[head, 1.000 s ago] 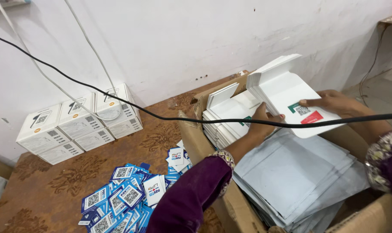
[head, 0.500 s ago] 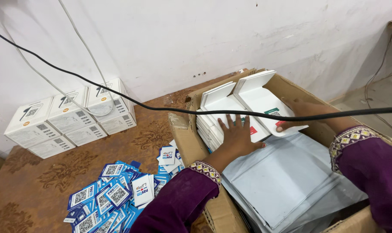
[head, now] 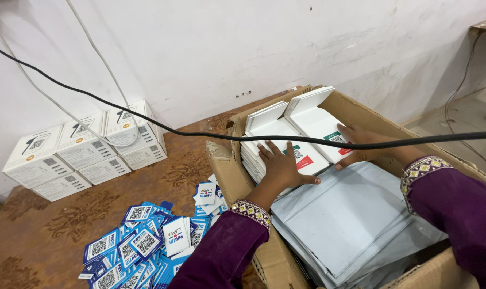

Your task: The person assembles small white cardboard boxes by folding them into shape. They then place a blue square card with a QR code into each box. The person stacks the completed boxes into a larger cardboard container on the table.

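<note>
left hand (head: 282, 167): flat, fingers spread, palm down on the white packs (head: 270, 140) stacked on edge in the carton (head: 355, 109); pressing, not clamped on anything.
right hand (head: 360, 144): reaches in from the right, fingers laid on the slanted pack (head: 319, 119) w/ a green and red label; looks like it steadies it. can't tell if the thumb grips underneath, it's hidden.
hands: apart, one on each part of the row, both inside the carton.
packs: rear left part of the carton, leaning toward the wall; two top flaps stick up above the rim.
sheets (head: 344, 219): pale grey flat bags or sleeves, piled in the near part of the carton, just under both wrists.
cable (head: 147, 120): black, runs across the whole view above the carton and over the right wrist; not touching the hands as far as i can tell.
table (head: 34, 235): brown patterned top; white boxes (head: 85, 150) stacked by the wall at left; blue and white cards (head: 147, 243) in a loose heap next to the carton's left wall.
risk 1: leaning packs could slump or fan out if the left palm lifts, since nothing else props them.
risk 2: a sleeve could snag the cable when an arm comes up.
risk 3: carton's torn left wall sits beside the cards; a nudge could scatter them.
</note>
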